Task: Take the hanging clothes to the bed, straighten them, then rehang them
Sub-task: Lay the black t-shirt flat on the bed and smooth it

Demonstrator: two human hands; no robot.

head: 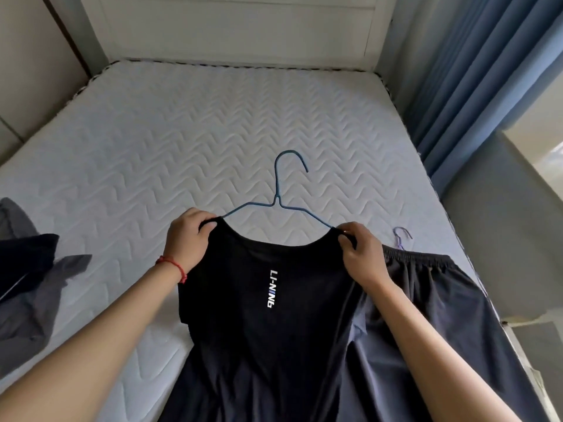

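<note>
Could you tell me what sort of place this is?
Most likely a bedroom: a bare quilted mattress against a white headboard, blue curtains on the right, and clothes on hangers laid out on the bed.

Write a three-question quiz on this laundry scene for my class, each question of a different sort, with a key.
1. True or false: the black shirt is on the blue hanger.
2. Which hand wears a red string bracelet?
3. What lies right of the shirt: (a) towel, (b) dark shorts, (c) pillow?

Key: 1 true; the left hand and right hand each pinch a shoulder of it over the mattress. 2 left. 3 b.
</note>
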